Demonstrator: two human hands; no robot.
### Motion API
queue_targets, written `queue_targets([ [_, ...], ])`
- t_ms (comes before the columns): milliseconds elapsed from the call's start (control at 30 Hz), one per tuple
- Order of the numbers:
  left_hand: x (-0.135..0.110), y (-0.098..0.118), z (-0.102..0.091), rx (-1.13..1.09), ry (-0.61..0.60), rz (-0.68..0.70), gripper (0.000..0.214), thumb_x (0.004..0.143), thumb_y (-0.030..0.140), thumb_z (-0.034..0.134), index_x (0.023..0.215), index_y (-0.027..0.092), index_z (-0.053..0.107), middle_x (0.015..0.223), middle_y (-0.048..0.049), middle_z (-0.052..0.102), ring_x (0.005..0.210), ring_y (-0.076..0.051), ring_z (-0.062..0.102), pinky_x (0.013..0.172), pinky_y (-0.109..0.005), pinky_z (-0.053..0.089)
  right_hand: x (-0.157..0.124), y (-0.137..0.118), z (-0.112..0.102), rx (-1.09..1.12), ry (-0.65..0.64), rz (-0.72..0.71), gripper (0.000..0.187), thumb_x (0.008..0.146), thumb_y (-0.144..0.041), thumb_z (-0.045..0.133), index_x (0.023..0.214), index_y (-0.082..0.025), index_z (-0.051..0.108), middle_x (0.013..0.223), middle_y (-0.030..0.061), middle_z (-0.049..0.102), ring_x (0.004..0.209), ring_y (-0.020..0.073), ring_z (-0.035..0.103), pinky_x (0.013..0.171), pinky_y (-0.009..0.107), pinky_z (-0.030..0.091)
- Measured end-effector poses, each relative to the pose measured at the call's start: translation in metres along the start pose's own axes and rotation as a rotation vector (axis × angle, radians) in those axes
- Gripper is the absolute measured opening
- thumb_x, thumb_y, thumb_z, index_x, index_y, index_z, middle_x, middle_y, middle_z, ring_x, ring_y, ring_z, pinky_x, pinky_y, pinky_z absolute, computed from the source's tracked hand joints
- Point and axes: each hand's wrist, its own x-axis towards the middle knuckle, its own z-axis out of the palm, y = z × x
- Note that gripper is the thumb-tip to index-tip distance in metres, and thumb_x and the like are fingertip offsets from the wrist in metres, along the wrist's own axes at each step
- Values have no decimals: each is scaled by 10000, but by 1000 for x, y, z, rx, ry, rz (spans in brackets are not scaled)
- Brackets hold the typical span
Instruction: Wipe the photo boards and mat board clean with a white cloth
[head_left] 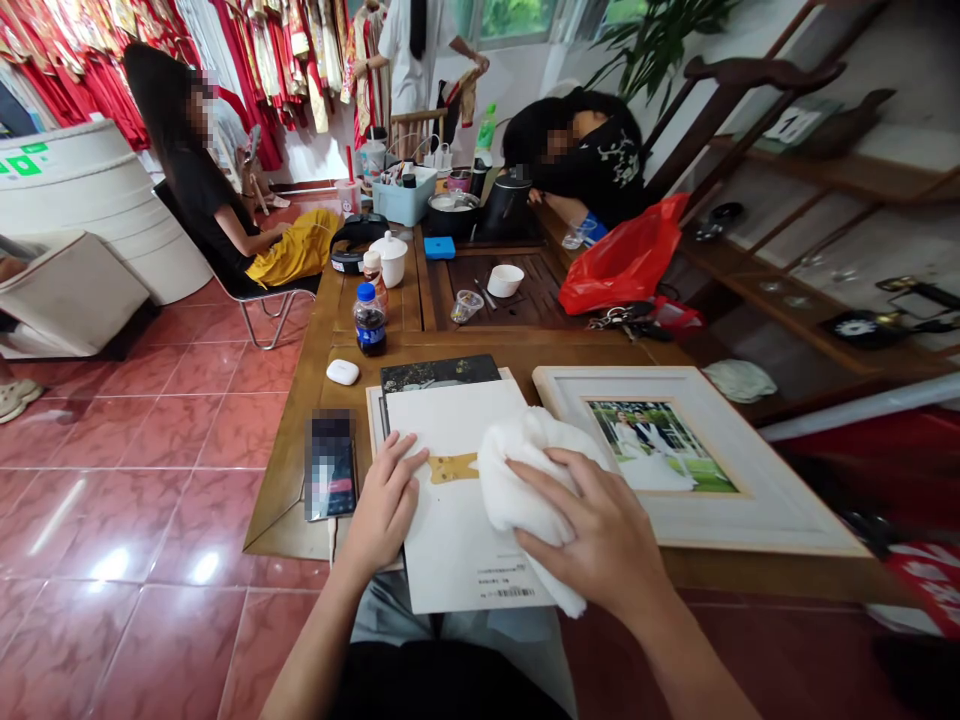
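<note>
A white album-like cover [457, 550] with a gold emblem and small print lies in front of me, its near end reaching past the table edge. My left hand [386, 505] rests on its left edge with fingers stretched out. Bunched on the cover's right side is a white towel [525, 460], and my right hand [592, 520] grips it with spread, curved fingers. The towel hides part of the cover and emblem. From beneath, at the far end, a dark patterned album [439, 373] sticks out. Right of the towel lies a framed wedding photo [780, 510].
Left of the cover are a phone [331, 470] with a cable and an earbud case [343, 372]. Beyond stand a blue-capped bottle [369, 325], a lidded white mug [390, 260], a white bowl [505, 280] and a red plastic bag [622, 255]. Several people are around the room.
</note>
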Motion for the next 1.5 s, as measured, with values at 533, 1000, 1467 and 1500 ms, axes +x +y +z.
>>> queue_targets([
  [533,-1,-1,2,38,-13,18,400,1088,238,330,1462,259,471,1611,-88,373,1574,-258,179,1265,-526,237,86,3,32,54,-274,-98,557,843,-501,689,1335,-244,659,1342,167,564,1142,359,531,914,483,377],
  [1000,3,8,-2,24,5,-22,394,1078,238,355,1444,251,499,1500,-119,461,1447,-270,387,1213,-492,323,126,-31,45,197,-370,-273,586,926,-525,599,1461,-292,540,1473,135,511,1300,324,471,1035,493,355],
  [1467,0,-2,1,26,9,6,400,1092,262,328,1455,262,495,1603,-88,396,1568,-271,208,1262,-539,248,87,35,37,78,-291,-103,537,909,-487,606,1396,-263,605,1403,169,536,1260,358,507,1017,536,379],
  [1500,0,-2,1,26,6,3,400,1092,262,327,1457,264,492,1606,-84,391,1569,-268,204,1263,-538,245,84,34,35,79,-292,-111,533,909,-496,604,1390,-268,610,1408,166,536,1262,357,507,1021,540,375],
])
